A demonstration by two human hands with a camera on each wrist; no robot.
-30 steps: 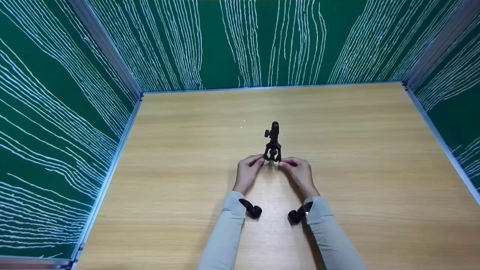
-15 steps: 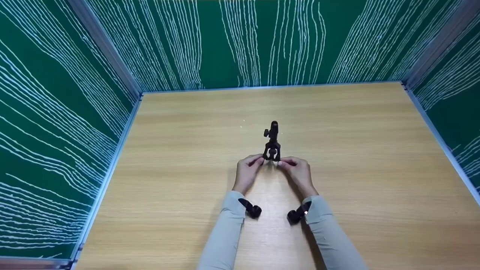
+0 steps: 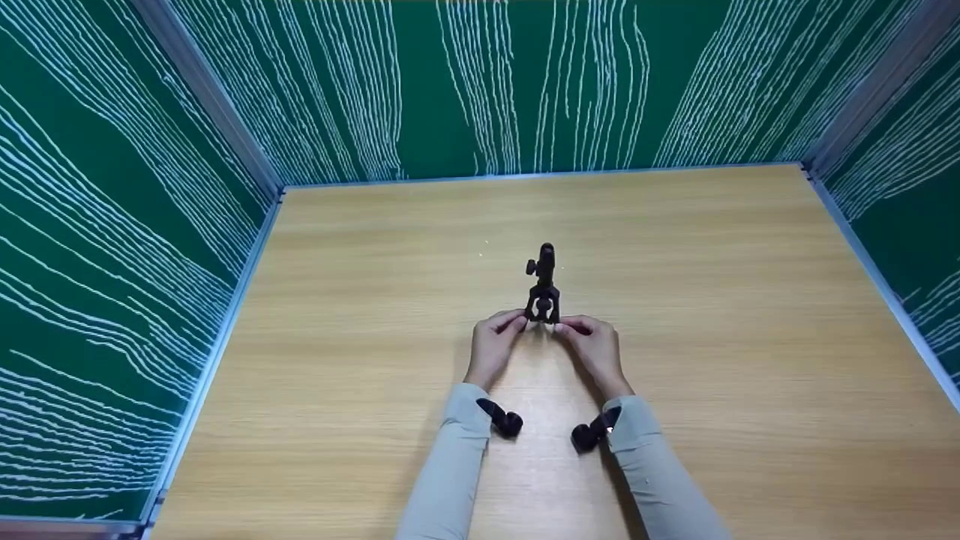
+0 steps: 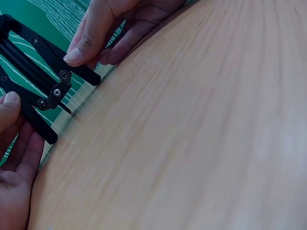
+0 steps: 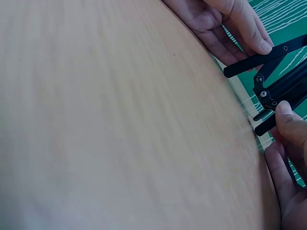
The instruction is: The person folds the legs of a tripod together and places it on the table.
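Observation:
A small black tripod [image 3: 546,270] stands upright on the wooden table, a knob sticking out on its left side. My left hand [image 3: 495,346] pinches the lower part of its left leg between thumb and fingers. The right leg is pinched the same way by my right hand [image 3: 596,349]. In the left wrist view the leg [image 4: 38,122] nearest the left thumb and the hinged braces [image 4: 57,92] show, with the legs spread apart. Closer from the right wrist, the dark centre post [image 5: 286,86] runs between the legs, their feet down by the table.
The pale wooden table [image 3: 360,285] is bounded by green panels [image 3: 435,142] with white wavy lines at the back and both sides. Grey metal posts [image 3: 225,112] stand at the corners. A black wrist camera [image 3: 504,421] sits on each grey sleeve [image 3: 450,465].
Both hands keep their hold on the tripod's legs. Everything in the head view shifts very slightly left; otherwise nothing visibly moves.

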